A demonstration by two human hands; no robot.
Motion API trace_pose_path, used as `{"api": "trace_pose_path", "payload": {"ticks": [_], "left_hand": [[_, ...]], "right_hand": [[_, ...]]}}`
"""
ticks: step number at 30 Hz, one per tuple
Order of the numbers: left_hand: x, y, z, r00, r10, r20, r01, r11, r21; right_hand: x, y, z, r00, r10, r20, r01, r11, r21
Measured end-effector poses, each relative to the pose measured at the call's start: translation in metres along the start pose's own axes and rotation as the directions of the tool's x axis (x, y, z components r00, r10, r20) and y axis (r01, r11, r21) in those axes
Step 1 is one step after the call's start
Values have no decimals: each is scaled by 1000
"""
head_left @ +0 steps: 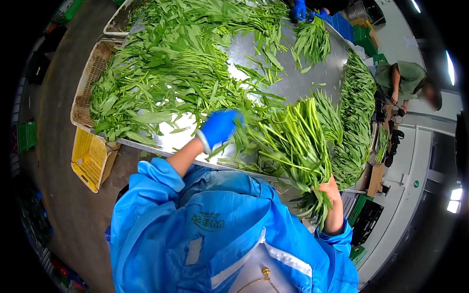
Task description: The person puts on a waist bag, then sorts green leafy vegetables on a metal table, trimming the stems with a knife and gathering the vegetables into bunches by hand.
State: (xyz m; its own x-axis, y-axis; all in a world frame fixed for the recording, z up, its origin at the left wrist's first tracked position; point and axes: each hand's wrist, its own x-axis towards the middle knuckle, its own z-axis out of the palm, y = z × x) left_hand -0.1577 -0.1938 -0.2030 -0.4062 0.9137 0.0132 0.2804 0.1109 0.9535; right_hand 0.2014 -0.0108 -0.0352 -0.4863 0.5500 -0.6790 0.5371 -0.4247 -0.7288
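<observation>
My right hand (333,191) is clamped on a bunch of greens (295,141), over the metal table's (298,83) near edge. Gloved left hand (220,129) near loose greens (171,80); blurred, can't tell finger state.

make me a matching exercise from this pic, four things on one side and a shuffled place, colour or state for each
Column one
1. left hand
2. right hand
3. yellow crate
4. metal table

Column two
a. partly covered by loose greens
b. gloved in blue
c. at the picture's lower left
d. gripping a bunch of greens

Pairs: 1-b, 2-d, 3-c, 4-a
</observation>
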Motion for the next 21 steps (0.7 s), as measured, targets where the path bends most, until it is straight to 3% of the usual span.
{"api": "trace_pose_path", "payload": {"ticks": [1, 2, 3, 4, 7, 8, 9, 10, 12, 14, 17, 19, 21], "left_hand": [[9, -30, -5, 951, -158, -266, 153, 987, -41], [17, -54, -29, 963, -161, -214, 35, 867, -498], [17, -26, -45, 897, -375, -234, 142, 746, -651], [17, -12, -48, 906, -340, -250, 119, 774, -622], [17, 45, -36, 986, -164, 18, 155, 882, -445], [19, 70, -29, 941, -255, 223, 339, 710, -618], [23, 60, -7, 918, -252, 305, 386, 743, -547], [25, 107, -23, 923, -173, 343, 303, 877, -372], [36, 93, 19, 746, -233, 624, 497, 818, -289], [32, 56, 62, 842, 3, 539, 311, 813, -491], [18, 32, 60, 851, 323, 414, -164, 913, -374], [12, 71, 36, 855, -96, 509, 225, 954, -198], [9, 44, 45, 948, -165, 272, 277, 849, -450]], "right_hand": [[-1, 8, -9, 1000, 7, -11, -7, 1000, 12], [-1, 15, -18, 1000, 14, -22, -14, 1000, 23], [4, 25, -31, 1000, 9, 22, -9, 1000, -7], [5, 29, -32, 1000, 9, 10, -9, 999, 31], [5, 28, -31, 1000, 2, -6, -2, 997, 83], [8, 27, -31, 1000, 6, 25, -8, 998, 69], [11, 27, -31, 998, 11, 56, -15, 998, 56], [13, 19, -23, 996, 18, 87, -21, 999, 42], [7, -2, 1, 993, 19, 114, -24, 999, 37], [5, -15, 15, 989, -11, 146, 9, 1000, 12], [12, -7, -1, 992, -71, 103, 84, 987, -135], [5, -16, 9, 992, -57, 113, 71, 990, -125], [4, -13, 7, 996, -23, 84, 26, 999, -44]]}}
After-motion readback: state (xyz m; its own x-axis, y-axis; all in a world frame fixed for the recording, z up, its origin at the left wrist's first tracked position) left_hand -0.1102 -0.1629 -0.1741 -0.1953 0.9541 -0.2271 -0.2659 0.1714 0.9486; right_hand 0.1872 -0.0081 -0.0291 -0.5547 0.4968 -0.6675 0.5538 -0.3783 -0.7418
